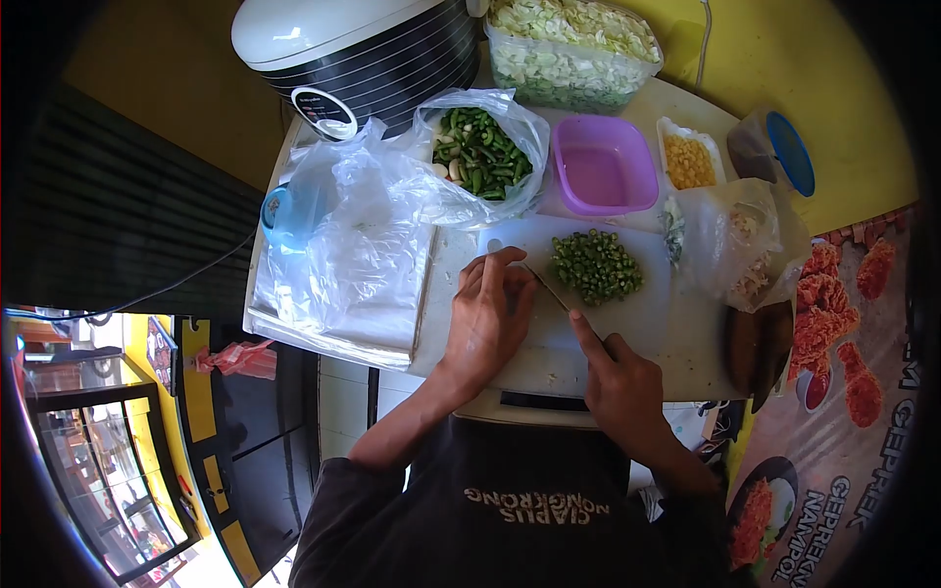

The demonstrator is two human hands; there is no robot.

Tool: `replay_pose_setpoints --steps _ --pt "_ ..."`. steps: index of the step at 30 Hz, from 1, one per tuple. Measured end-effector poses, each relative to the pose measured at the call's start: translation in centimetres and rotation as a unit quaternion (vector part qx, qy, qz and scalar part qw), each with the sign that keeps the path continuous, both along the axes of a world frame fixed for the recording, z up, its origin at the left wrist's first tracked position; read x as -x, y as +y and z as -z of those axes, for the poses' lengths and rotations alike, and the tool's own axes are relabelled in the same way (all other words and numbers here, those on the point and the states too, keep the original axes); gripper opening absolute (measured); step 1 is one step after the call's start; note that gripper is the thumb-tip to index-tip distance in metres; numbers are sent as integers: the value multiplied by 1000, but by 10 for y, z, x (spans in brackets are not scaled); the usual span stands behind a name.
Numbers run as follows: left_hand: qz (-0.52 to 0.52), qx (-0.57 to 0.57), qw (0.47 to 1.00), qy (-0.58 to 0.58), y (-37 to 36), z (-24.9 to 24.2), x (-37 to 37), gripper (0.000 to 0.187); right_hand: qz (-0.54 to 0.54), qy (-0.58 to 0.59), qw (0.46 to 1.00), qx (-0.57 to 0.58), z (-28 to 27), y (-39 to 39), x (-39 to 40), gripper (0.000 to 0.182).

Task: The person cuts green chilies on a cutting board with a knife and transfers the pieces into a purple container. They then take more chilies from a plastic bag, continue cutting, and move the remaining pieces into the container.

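Note:
A knife (549,289) is in my right hand (624,384), its handle hidden in the grip and my index finger stretched along it. The thin blade points up and left, over the white cutting board (652,269). My left hand (487,306) is at the board's left side with curled fingers, close to the blade's tip; whether they touch it or hold anything is hidden. Chopped green chilies (596,267) lie in a heap on the board, just beyond the blade.
Behind the board stand a plastic bag of green chilies and garlic (482,152), a purple tub (606,165) and a container of shredded cabbage (573,54). A rice cooker (372,59) is at back left. Clear plastic bags (368,255) cover a tray; another bag (750,245) lies right.

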State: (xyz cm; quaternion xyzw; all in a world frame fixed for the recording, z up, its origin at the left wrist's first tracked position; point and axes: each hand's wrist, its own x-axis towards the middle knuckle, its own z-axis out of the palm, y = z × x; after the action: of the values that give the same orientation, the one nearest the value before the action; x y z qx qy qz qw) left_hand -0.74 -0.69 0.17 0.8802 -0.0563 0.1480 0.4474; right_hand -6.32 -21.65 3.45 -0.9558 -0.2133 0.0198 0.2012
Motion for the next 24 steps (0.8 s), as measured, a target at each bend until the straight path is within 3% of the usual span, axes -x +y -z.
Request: replay_pose_setpoints --steps 10,16,24 --pt "2 -5 1000 0 1 3 -1 32 22 37 998 -42 4 -5 2 72" --pt "33 -53 996 -60 8 11 -3 34 7 42 995 -89 3 -25 13 70" --pt "-49 64 997 -6 2 -1 5 34 27 -7 994 -109 2 -10 9 68"
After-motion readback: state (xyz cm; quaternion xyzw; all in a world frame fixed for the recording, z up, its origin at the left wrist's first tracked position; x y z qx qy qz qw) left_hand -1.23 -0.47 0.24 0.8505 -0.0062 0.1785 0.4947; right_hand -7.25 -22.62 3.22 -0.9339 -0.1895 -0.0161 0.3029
